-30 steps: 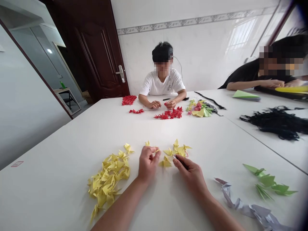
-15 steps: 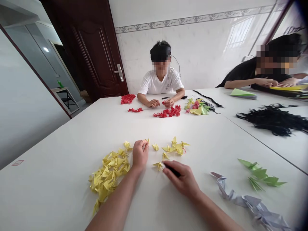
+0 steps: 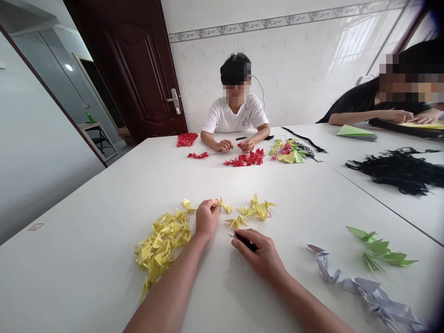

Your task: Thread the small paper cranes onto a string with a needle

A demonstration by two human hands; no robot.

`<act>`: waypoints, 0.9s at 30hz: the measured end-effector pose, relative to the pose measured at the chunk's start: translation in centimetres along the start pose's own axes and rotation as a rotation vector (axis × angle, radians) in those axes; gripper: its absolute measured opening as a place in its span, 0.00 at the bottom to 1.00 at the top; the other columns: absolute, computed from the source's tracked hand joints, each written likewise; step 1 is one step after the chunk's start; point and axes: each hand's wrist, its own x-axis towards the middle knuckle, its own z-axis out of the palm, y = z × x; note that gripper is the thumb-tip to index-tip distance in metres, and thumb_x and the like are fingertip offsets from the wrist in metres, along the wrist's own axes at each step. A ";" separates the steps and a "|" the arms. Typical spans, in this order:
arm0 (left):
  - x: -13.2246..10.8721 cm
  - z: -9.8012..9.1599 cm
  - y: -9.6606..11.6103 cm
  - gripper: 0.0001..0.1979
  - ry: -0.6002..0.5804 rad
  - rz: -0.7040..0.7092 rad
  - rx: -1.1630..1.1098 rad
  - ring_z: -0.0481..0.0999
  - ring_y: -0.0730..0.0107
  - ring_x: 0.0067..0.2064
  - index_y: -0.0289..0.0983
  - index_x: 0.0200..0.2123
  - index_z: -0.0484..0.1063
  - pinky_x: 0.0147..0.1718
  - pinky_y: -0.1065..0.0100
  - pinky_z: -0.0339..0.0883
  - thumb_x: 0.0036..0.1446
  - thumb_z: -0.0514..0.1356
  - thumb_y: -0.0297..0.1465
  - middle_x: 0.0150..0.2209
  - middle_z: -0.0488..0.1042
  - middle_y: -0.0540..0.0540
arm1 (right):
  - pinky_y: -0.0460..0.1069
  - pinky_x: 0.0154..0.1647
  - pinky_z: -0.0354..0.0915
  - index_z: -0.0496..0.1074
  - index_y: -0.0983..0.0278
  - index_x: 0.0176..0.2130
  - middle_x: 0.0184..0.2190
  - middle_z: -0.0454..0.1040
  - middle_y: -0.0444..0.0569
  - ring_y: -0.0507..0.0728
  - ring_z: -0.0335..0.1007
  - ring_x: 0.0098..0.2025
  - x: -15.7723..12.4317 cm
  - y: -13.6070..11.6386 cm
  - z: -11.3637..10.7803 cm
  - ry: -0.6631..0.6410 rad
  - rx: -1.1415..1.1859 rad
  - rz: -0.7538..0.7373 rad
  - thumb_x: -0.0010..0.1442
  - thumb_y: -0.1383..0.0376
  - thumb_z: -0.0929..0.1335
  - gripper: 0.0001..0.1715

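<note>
White table (image 3: 104, 208): fills most of the view and carries all the paper items listed below.
Dark brown door (image 3: 138, 69): shut, behind the far left corner of the table.
Person in a white shirt (image 3: 236, 118): seated at the far side, both hands on the table among red cranes (image 3: 246, 158), with a second red heap (image 3: 186, 138) off to one side.
Person in black (image 3: 364, 99): far right, arms on the table over sheets of paper.
Heap of black strands (image 3: 398, 173): on the right part of the table, well apart from the near hands.
Pile of yellow cranes (image 3: 163, 240): near left, just beside the left forearm.
Chain of grey cranes (image 3: 364, 291): near right, running toward the lower right corner.
Green cranes (image 3: 378, 249): a few, just beyond the grey chain.
Mixed-colour cranes (image 3: 289, 152): small heap at the far side, right of the red ones.
Loose yellow cranes (image 3: 256, 210): small group just beyond the two hands.
Right hand (image 3: 260, 254): resting on the table, fingers curled closed around a thin black tool (image 3: 244, 241) whose tip points at the loose group.
Left hand (image 3: 207, 217): knuckles up, fingertips pinched together on a single yellow crane (image 3: 219, 202), between the pile and the loose group
</note>
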 end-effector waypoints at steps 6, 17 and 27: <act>-1.2 -0.5 1.2 0.06 -0.042 0.061 -0.192 0.77 0.67 0.40 0.35 0.34 0.70 0.40 0.66 0.71 0.52 0.56 0.29 0.39 0.77 0.42 | 0.47 0.32 0.67 0.75 0.66 0.41 0.32 0.78 0.51 0.57 0.73 0.32 0.3 0.3 -0.3 0.134 0.059 0.100 0.57 0.54 0.65 0.20; -3.6 0.4 2.9 0.11 -0.207 0.277 -0.273 0.76 0.70 0.39 0.37 0.41 0.67 0.40 0.66 0.71 0.52 0.56 0.24 0.37 0.73 0.45 | 0.46 0.32 0.66 0.75 0.66 0.42 0.32 0.76 0.50 0.57 0.72 0.34 1.1 1.7 -0.6 0.207 -0.002 0.064 0.59 0.55 0.64 0.20; -3.5 0.4 2.8 0.14 -0.136 0.248 -0.221 0.73 0.71 0.36 0.38 0.44 0.67 0.36 0.69 0.70 0.52 0.56 0.25 0.35 0.72 0.46 | 0.51 0.41 0.68 0.76 0.63 0.41 0.39 0.78 0.52 0.63 0.74 0.41 1.2 2.0 -0.8 0.208 0.000 0.155 0.55 0.53 0.66 0.21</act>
